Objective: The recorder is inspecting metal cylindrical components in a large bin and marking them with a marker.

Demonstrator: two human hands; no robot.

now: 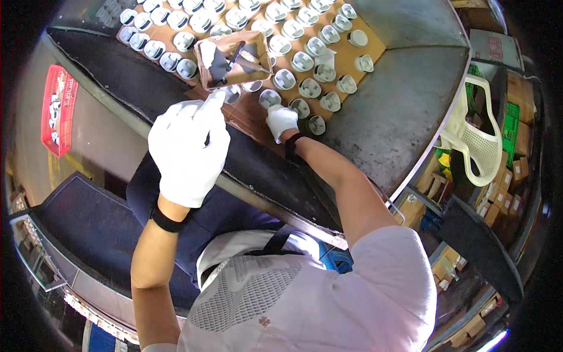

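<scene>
Many short metal pistons with pale tops stand in rows on a brown cardboard sheet (370, 42). My right hand (282, 122), in a white glove, is closed at the near side of one piston (270, 98), its fingertips against it. My left hand (190, 149), also gloved in white, is raised over the table's near edge, most fingers curled and one pointing toward a small cardboard box (205, 75). Whatever it may hold is hidden. Inside that box lie a dark-handled tool (236, 54) and dark pieces. Another piston (232, 94) stands beside the left fingertip.
The table has a dark padded near edge (111, 79) and a grey metal surface (399, 88) at right. A red crate (58, 111) with parts is on the floor at far left. A cream plastic chair (478, 129) and shelves with boxes stand at right.
</scene>
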